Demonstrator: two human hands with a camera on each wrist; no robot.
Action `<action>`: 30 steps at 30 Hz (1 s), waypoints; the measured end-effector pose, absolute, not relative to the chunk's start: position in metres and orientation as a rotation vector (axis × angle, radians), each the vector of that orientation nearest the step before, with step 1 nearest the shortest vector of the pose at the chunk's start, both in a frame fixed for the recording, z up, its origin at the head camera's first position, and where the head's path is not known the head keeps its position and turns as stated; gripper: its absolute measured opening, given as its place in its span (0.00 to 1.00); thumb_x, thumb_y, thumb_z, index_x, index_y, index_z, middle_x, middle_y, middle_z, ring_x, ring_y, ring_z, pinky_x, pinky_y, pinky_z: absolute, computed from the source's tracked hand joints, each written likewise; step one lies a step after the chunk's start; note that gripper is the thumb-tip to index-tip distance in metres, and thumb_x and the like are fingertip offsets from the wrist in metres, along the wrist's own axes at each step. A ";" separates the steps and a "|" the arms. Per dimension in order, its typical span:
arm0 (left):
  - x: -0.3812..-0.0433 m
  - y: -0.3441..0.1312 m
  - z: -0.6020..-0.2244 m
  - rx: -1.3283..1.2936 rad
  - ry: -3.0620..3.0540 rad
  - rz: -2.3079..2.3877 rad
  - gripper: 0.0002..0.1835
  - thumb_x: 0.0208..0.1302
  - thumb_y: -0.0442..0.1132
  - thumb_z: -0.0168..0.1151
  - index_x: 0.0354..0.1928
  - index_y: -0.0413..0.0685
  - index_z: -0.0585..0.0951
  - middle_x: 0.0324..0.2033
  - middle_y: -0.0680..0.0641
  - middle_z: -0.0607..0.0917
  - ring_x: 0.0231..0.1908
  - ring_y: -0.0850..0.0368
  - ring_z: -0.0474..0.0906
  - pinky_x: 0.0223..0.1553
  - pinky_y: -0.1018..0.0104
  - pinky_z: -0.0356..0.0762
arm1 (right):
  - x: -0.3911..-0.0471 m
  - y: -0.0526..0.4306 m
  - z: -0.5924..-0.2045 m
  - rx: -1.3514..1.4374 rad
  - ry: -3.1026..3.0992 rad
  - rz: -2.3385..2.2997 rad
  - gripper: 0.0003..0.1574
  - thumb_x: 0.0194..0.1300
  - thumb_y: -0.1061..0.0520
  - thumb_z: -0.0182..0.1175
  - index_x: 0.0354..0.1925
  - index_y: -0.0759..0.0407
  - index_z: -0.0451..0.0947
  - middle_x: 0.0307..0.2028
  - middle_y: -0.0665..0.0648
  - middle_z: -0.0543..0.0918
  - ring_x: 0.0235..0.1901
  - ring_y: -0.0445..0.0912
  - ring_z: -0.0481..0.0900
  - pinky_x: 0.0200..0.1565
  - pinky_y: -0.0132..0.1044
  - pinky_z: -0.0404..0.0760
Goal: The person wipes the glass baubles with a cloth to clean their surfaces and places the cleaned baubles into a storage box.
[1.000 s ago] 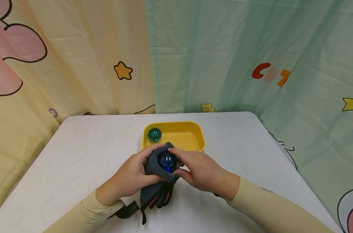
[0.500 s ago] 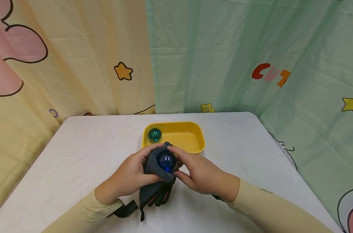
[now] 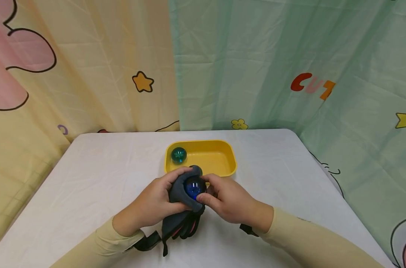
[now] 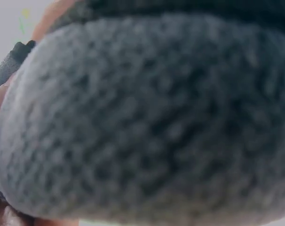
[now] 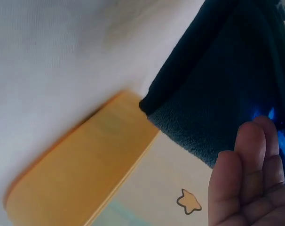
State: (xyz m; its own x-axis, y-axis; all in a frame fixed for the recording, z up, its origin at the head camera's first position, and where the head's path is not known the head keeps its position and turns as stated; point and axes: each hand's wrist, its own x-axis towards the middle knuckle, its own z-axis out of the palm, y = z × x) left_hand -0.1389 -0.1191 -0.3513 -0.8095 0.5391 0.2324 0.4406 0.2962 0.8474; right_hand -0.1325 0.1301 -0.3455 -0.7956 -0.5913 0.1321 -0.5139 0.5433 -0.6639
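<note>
My left hand grips a dark grey, soft fabric pouch and holds its mouth spread. Black folds with pink edging hang from the pouch's lower end. In the mouth sits a clear blue ball, glossy like glass. The thumb and fingers of my right hand pinch the ball at its right side. The pouch's fuzzy cloth fills most of the left wrist view. From the right wrist, several fingertips reach along the dark cloth, beside a blue glint.
Just beyond the hands stands a shallow yellow tray on a white-covered table. A teal-green clear ball lies at the tray's left end. Printed curtains hang behind the table and along its sides.
My right thumb has moved in over the ball's lower right, and the right fingers have curled closer around its side. The left hand keeps its hold, with the pouch shifted slightly right.
</note>
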 end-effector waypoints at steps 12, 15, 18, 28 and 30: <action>-0.140 -0.122 -0.351 0.904 2.482 1.565 0.46 0.56 0.35 0.82 0.76 0.53 0.70 0.67 0.50 0.82 0.64 0.52 0.81 0.65 0.69 0.76 | -0.136 0.133 -0.343 -1.316 2.930 -0.618 0.43 0.72 0.53 0.69 0.77 0.57 0.62 0.50 0.53 0.89 0.44 0.45 0.87 0.52 0.38 0.87; -0.140 -0.121 -0.351 0.903 2.458 1.567 0.44 0.57 0.36 0.81 0.75 0.54 0.70 0.67 0.50 0.81 0.64 0.52 0.80 0.64 0.70 0.77 | -0.136 0.134 -0.343 -1.350 2.958 -0.574 0.40 0.71 0.53 0.70 0.74 0.58 0.67 0.48 0.52 0.90 0.42 0.44 0.87 0.50 0.38 0.87; -0.140 -0.120 -0.351 0.928 2.456 1.559 0.43 0.59 0.37 0.80 0.75 0.53 0.71 0.67 0.48 0.82 0.64 0.50 0.80 0.64 0.70 0.77 | -0.135 0.134 -0.345 -1.208 2.844 -0.795 0.39 0.73 0.52 0.68 0.73 0.62 0.65 0.46 0.52 0.90 0.41 0.40 0.86 0.48 0.35 0.87; -0.140 -0.119 -0.352 0.937 2.500 1.536 0.44 0.57 0.37 0.81 0.75 0.53 0.70 0.66 0.49 0.83 0.64 0.51 0.81 0.65 0.65 0.78 | -0.132 0.131 -0.346 -0.991 2.636 -1.109 0.38 0.78 0.50 0.62 0.76 0.62 0.61 0.49 0.52 0.88 0.44 0.38 0.85 0.52 0.36 0.87; -0.140 -0.120 -0.352 0.931 2.504 1.554 0.44 0.57 0.37 0.81 0.75 0.53 0.70 0.67 0.49 0.82 0.65 0.51 0.80 0.66 0.64 0.77 | -0.133 0.131 -0.345 -1.069 2.670 -1.019 0.43 0.77 0.53 0.64 0.79 0.60 0.56 0.57 0.54 0.86 0.50 0.41 0.86 0.58 0.39 0.86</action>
